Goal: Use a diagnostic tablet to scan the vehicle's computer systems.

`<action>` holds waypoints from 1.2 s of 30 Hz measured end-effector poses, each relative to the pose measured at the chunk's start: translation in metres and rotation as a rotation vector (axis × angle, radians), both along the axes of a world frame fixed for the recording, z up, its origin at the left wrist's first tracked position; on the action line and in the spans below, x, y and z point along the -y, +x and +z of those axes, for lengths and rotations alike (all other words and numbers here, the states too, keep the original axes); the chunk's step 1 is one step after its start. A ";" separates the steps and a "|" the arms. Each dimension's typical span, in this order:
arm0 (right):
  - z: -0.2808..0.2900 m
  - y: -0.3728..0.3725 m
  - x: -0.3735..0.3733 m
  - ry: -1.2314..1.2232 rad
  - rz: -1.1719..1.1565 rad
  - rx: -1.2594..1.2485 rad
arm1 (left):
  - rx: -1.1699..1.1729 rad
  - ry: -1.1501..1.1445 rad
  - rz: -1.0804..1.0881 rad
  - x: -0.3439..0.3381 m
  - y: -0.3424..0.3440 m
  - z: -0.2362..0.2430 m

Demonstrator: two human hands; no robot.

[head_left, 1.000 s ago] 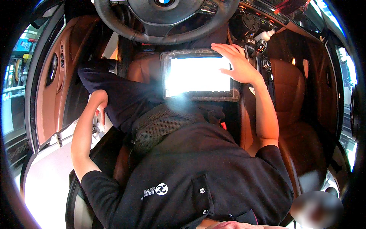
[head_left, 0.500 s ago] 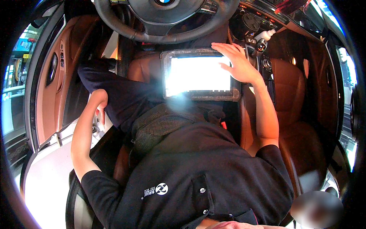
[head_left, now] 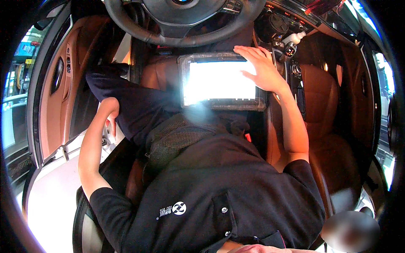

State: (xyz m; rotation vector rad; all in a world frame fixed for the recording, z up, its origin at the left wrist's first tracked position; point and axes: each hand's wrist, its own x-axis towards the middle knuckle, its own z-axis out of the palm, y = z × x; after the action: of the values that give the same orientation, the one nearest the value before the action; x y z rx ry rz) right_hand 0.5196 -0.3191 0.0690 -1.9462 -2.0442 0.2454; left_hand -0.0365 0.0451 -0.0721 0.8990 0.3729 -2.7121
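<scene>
A rugged tablet (head_left: 223, 105) with a dark frame and a glaring white screen rests on my lap, below the steering wheel. My right hand (head_left: 263, 69) lies over its upper right corner, fingers stretched out past the edge and thumb over the screen. The screen's content is washed out. On the left, my left hand (head_left: 111, 116) is bent at the wrist against my dark-trousered leg (head_left: 135, 95). Its fingers hang down, loosely extended and partly hidden, with nothing visible in them.
The black steering wheel (head_left: 185, 40) is ahead of me. To the right stand a gear lever (head_left: 290, 50), a white bottle (head_left: 294, 39) and a brown passenger seat (head_left: 318, 101). The car door (head_left: 55, 97) is open on the left. A dark mesh pouch (head_left: 175, 141) sits at my waist.
The view has shifted very slightly. Both hands and the tablet keep practically the same places.
</scene>
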 end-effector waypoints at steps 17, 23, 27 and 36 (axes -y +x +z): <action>-0.002 0.001 -0.002 0.006 0.006 0.011 | 0.011 0.047 0.048 -0.001 0.005 0.002; 0.000 0.001 -0.002 0.005 0.013 0.004 | 0.024 0.103 0.033 0.012 0.016 0.024; 0.000 -0.001 -0.001 0.000 -0.011 0.011 | -0.009 0.009 0.005 0.004 0.002 0.006; -0.014 -0.019 -0.009 0.083 -0.053 0.036 | -0.071 -0.078 0.040 -0.008 -0.015 -0.015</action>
State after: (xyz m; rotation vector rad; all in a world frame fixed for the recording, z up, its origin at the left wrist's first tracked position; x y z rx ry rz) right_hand 0.5010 -0.3098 0.0546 -1.9650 -1.9885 0.1123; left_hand -0.0512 0.0533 -0.0875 0.7680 0.2939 -2.7069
